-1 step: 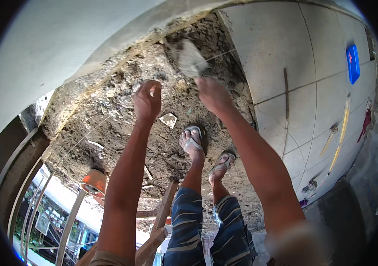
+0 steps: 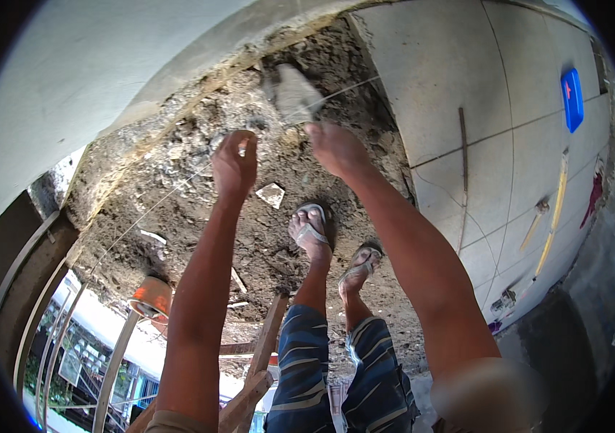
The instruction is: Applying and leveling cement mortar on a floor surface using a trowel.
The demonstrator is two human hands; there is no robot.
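Note:
My right hand (image 2: 338, 149) is closed round the handle of a trowel. The trowel's pale, broad blade (image 2: 297, 94) is smeared by motion over dark, loose soil (image 2: 336, 58) beside the tile edge. To its left, my left hand (image 2: 235, 164) hovers above the rubble with fingers loosely curled and the thumb apart; nothing shows in it. A thin string (image 2: 156, 209) runs across the ground, passing near both hands. Between my arms, a broken piece of pale tile (image 2: 271, 195) lies on the dirt, close to my sandalled foot (image 2: 310, 231).
Large grey floor tiles (image 2: 445, 79) adjoin the soil on the right, bearing a thin rod (image 2: 464, 173), a blue tray (image 2: 572, 101) and a yellow stick (image 2: 559, 195). A pale wall (image 2: 105, 65) borders the left. An orange bucket (image 2: 151, 297) and wooden beams (image 2: 268, 335) are nearer.
The trowel blade and my right hand have shifted slightly left. My left hand stays loosely curled in nearly the same place.

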